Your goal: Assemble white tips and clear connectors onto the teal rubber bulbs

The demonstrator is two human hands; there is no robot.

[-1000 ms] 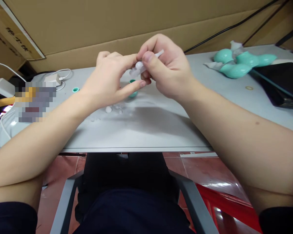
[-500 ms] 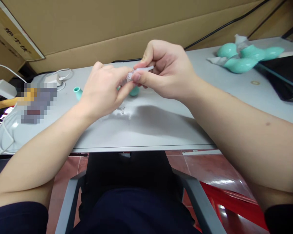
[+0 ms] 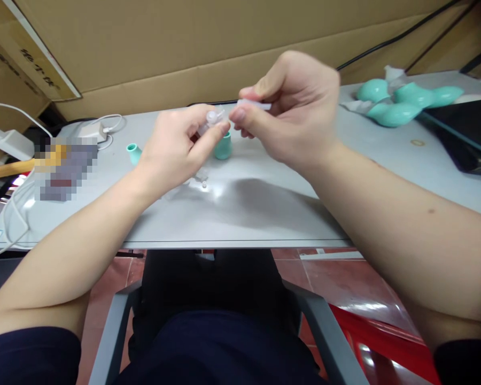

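Above the table, my left hand (image 3: 180,133) is closed around a small clear plastic piece with a round knob (image 3: 212,116). Apart from it, to the right, my right hand (image 3: 292,107) pinches a slim translucent white stick-like piece (image 3: 260,105) between thumb and fingers. Just behind my left fingertips stands a small teal open-topped cup-like part (image 3: 223,147). Another teal part with a round opening (image 3: 133,153) is on the table left of my left hand. Some small clear plastic bits (image 3: 202,179) lie below that hand, partly hidden by it.
Several glossy teal rounded pieces with white wrapping (image 3: 401,104) lie at the right rear, next to a black flat object (image 3: 465,133). White chargers (image 3: 14,144) with cables and a blurred-out patch (image 3: 66,171) are at the left. A cardboard wall (image 3: 208,48) borders the grey table (image 3: 240,224).
My hands have come apart. The right one has moved right and slightly up with the white stick-like piece; the left keeps the clear piece, and more of the teal cup-like part shows.
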